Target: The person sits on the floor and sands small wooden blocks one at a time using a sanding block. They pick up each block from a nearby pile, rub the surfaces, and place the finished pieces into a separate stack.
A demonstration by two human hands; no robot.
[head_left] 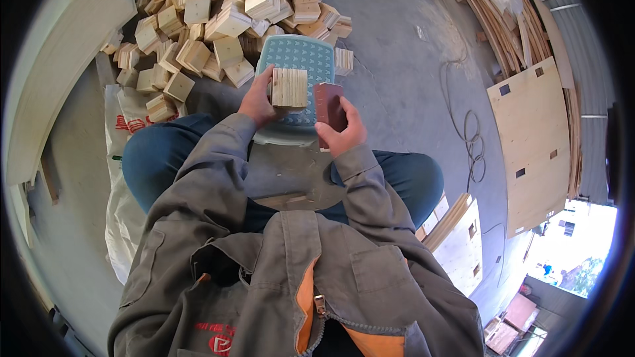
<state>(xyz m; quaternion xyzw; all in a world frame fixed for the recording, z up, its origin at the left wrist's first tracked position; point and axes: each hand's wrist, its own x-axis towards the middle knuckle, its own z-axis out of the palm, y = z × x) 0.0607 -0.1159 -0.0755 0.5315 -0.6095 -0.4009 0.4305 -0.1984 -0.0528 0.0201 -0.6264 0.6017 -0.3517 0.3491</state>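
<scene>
A light-blue plastic stool (302,53) with a patterned top stands between my knees. On it, my left hand (259,100) grips a stack of square plywood pieces (290,88), layered edges facing up, with the fingers along the stack's left side. My right hand (345,127) is closed round a reddish-brown block (328,107) that looks like a sanding block wrapped in sandpaper. The block is held upright just right of the stack, a small gap between them. The underside of the stack is hidden.
A big heap of square plywood blocks (228,21) lies beyond the stool to the left. A white woven sack (119,192) is by my left knee. To the right are a loose cable (471,135) and leaning plywood sheets (532,139); more boards (461,241) stand near my right knee.
</scene>
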